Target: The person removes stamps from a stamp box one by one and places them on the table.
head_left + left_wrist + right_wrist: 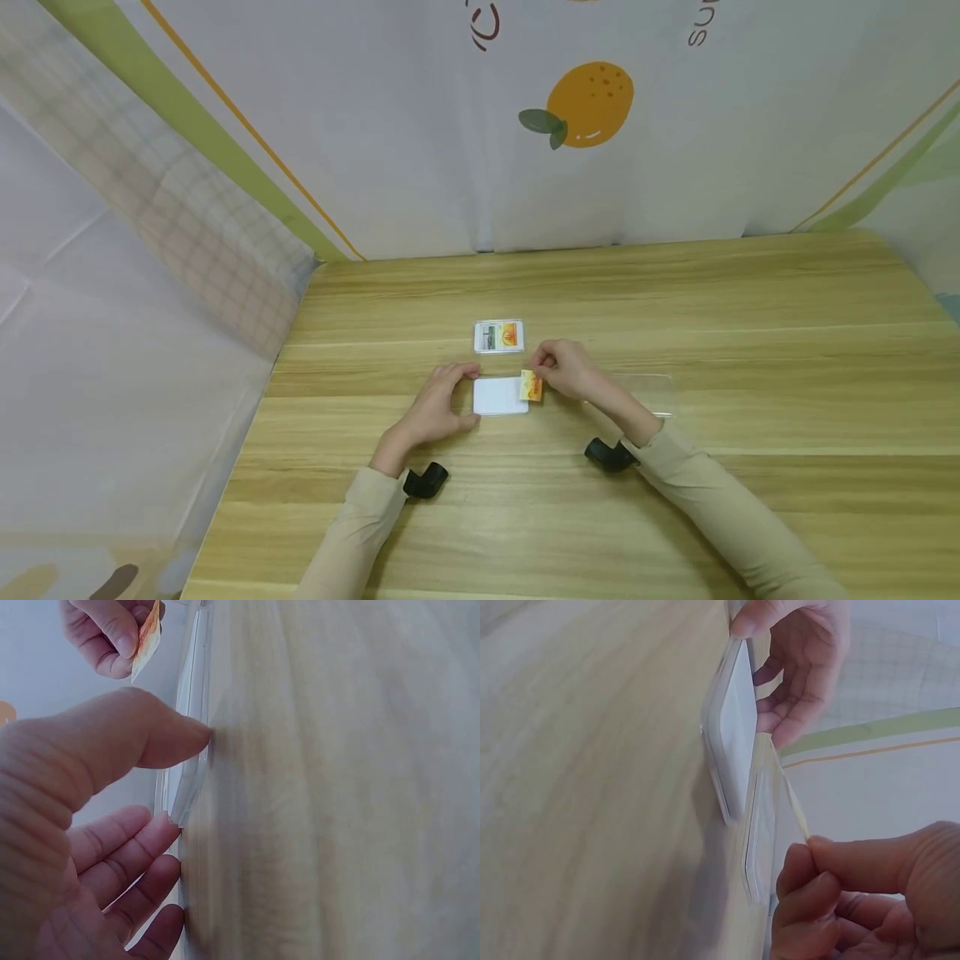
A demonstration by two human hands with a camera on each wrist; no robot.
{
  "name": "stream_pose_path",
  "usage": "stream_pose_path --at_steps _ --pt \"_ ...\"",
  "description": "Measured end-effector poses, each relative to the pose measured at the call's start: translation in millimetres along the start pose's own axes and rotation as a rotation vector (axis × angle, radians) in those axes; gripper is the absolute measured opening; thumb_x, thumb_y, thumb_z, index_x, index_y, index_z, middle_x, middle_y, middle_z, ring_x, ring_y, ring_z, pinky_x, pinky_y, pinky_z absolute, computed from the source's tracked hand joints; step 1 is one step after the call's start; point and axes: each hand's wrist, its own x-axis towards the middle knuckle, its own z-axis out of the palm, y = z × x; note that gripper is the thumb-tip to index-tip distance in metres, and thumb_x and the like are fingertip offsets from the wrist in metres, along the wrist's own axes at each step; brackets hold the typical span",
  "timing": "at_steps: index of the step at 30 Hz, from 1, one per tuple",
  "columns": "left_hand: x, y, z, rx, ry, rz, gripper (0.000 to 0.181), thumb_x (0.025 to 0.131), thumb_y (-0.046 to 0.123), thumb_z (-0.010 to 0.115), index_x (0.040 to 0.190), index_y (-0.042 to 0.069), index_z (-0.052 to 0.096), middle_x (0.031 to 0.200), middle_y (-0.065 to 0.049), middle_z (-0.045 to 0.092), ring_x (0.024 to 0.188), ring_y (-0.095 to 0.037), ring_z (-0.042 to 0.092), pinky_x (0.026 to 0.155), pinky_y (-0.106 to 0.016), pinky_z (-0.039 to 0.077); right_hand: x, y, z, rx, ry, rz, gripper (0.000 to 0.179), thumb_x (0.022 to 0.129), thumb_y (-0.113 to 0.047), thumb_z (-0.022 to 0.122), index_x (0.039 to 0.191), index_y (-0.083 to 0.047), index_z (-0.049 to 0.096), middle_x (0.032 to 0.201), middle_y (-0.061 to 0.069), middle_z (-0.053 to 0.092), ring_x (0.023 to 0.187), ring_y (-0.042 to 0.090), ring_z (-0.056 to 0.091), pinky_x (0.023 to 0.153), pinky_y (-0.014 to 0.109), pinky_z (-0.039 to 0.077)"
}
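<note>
A: What did the right hand (566,369) have?

B: A pinch on a small yellow-and-orange card (531,386), thumb against forefinger, no gap but the card itself. The card hung down from the fingertips, tilted; in the right wrist view it showed nearly edge-on.

A: And which way was the white panel (498,397) from that pinch?

B: Leftward and lower. From the head camera the card crossed the panel's right end, but both wrist views showed it raised clear of the surface. The panel's long axis ran left to right; the card's longer side ran roughly across that, toward and away from the person.

A: Which hand was nearer the panel?

B: The left hand (433,408). It held the panel's left end in a broad span, thumb at the near edge, a fingertip at the far corner. That left the right end and top face free of fingers.

A: Any edges to mind?

B: A printed case (498,337) lay just beyond the panel's far side, a narrow strip of table (675,517) between them. A clear plastic piece (651,390) lay to the right, partly behind the right forearm. Toward the person there was broad bare wood between the forearms, so I judged the near side roomiest.
</note>
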Motion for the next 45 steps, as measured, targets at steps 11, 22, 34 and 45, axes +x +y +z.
stream_pose_path --at_steps 11,22,34,45 --pt "0.3 0.8 -0.8 0.007 0.001 0.005 0.069 0.067 0.004 0.075 0.130 -0.003 0.047 0.120 -0.011 0.056 0.117 -0.030 0.042 0.104 -0.045 0.032 -2.9 5.9 -6.3 -0.017 0.012 -0.008 0.006 0.085 0.004 0.058 0.082 0.002 0.063 0.074 0.008 0.059 0.067 0.016 0.052 0.059 0.024 0.044" --pt "0.0 0.7 -0.2 0.002 0.007 0.009 0.068 0.067 0.004 0.075 0.129 -0.003 0.048 0.119 -0.011 0.057 0.117 -0.030 0.042 0.103 -0.045 0.032 -6.0 10.3 -9.5 -0.032 0.015 -0.003 0.005 0.084 0.004 0.058 0.083 0.003 0.063 0.073 0.007 0.059 0.067 0.015 0.052 0.058 0.024 0.044" --pt "-0.3 0.6 -0.1 -0.001 0.010 0.015 0.069 0.066 0.003 0.075 0.129 -0.003 0.048 0.119 -0.011 0.056 0.117 -0.030 0.042 0.103 -0.046 0.032 -8.3 18.6 -12.1 -0.050 0.027 -0.033 0.006 0.083 0.005 0.058 0.080 0.002 0.062 0.071 0.006 0.059 0.064 0.014 0.051 0.058 0.023 0.044" --pt "0.2 -0.4 0.0 0.001 0.006 0.009 0.068 0.067 0.004 0.075 0.129 -0.002 0.048 0.119 -0.010 0.056 0.118 -0.030 0.042 0.103 -0.046 0.032 -9.9 24.3 -14.6 -0.052 0.017 -0.030 0.006 0.084 0.005 0.058 0.080 0.002 0.061 0.070 0.005 0.058 0.063 0.013 0.050 0.057 0.023 0.043"
